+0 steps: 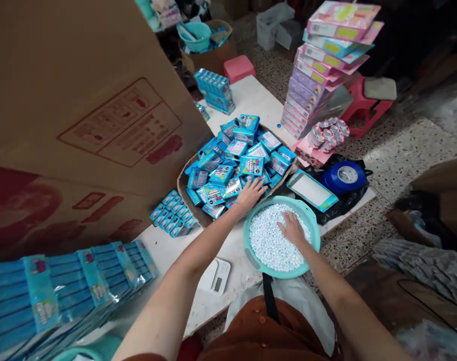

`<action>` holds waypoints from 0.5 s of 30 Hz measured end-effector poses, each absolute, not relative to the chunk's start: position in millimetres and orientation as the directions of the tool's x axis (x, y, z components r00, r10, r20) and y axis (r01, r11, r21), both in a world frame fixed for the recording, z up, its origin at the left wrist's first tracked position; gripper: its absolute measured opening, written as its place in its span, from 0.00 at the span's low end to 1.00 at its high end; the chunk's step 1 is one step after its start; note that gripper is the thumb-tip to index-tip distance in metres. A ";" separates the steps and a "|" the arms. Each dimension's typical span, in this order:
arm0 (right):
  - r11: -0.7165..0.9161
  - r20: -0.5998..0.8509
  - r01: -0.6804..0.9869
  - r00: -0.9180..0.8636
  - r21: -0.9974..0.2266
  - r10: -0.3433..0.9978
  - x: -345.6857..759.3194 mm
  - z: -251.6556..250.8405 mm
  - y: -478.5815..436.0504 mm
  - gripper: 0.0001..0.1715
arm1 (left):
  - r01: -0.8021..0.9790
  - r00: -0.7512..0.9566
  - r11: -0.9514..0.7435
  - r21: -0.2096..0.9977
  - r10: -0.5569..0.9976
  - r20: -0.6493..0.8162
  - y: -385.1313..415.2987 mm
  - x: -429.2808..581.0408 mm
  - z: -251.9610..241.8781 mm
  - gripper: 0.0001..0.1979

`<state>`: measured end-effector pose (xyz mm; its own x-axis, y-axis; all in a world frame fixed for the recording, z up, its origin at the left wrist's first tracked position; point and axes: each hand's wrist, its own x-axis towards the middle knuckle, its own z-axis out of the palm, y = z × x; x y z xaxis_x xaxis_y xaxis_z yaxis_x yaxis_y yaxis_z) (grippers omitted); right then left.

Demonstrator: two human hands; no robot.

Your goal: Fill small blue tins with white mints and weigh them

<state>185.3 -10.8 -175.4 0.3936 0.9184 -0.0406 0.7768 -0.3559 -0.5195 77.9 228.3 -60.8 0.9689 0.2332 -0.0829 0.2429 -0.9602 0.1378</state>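
Observation:
My left hand (251, 194) reaches onto a heap of small blue printed boxes (221, 174) in an open cardboard carton (182, 186). Its fingers are spread over the near boxes and none is lifted. With fingers apart, my right hand (291, 229) rests on small white pellets (273, 245) that fill a turquoise basin (313, 225). Some of its fingertips are sunk among the pellets. The basin stands at the table's near edge, close against my body. Left of it lies a white digital scale (221, 277).
A large cardboard box (81, 100) walls off the left. Blue boxes stand in a block (173, 213) beside the carton. Right lie a blue tape roll (343, 176) and a blue-framed tray (313, 190). Behind rises a tall stack of pink boxes (318, 75), near a pink stool (367, 108).

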 end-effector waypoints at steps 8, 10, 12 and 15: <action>-0.380 -0.179 0.617 0.363 -0.689 0.914 167.3 -170.8 3.4 0.25 | 0.310 0.951 -0.920 0.238 0.298 -0.088 237.7 80.8 -43.2 0.12; -0.369 -0.212 0.615 0.315 -0.697 0.925 165.8 -169.1 -3.2 0.24 | 0.332 0.943 -0.920 0.207 0.322 -0.084 234.9 68.8 -34.0 0.11; -0.368 -0.241 0.602 0.283 -0.709 0.928 163.5 -168.1 -11.6 0.26 | 0.390 0.919 -0.897 0.210 0.393 -0.031 228.4 52.6 -23.1 0.13; -0.375 -0.296 0.563 0.231 -0.736 0.927 160.0 -166.8 -23.8 0.29 | 0.513 0.820 -0.812 0.279 0.559 0.121 207.3 26.0 -5.6 0.20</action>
<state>160.0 -23.8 -166.8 0.2315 0.9268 -0.2956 0.5635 -0.3755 -0.7359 26.0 207.3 -5.6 0.8202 0.5593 0.1206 0.5127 -0.8120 0.2788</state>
